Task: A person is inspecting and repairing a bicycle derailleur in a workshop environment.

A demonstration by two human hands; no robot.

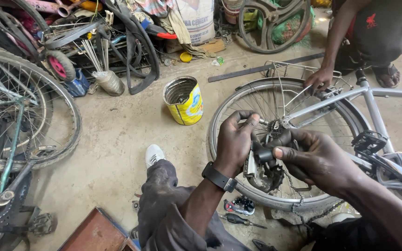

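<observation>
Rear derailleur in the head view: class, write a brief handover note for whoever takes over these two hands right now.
Left hand: grip closed on the top of the rear derailleur, thumb and fingers pinching near the axle.
Right hand: closed around the derailleur from the other side, thumb on its black body.
The derailleur sits against the rear wheel of the silver bicycle, chain hanging below.
Another person's hand steadies the rear rack.
A screwdriver lies on the floor.
Whether it is fastened cannot be told.

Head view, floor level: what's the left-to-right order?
Green bicycle frame → white shoe → yellow tin can → left hand → derailleur → right hand → black pedal.
</observation>
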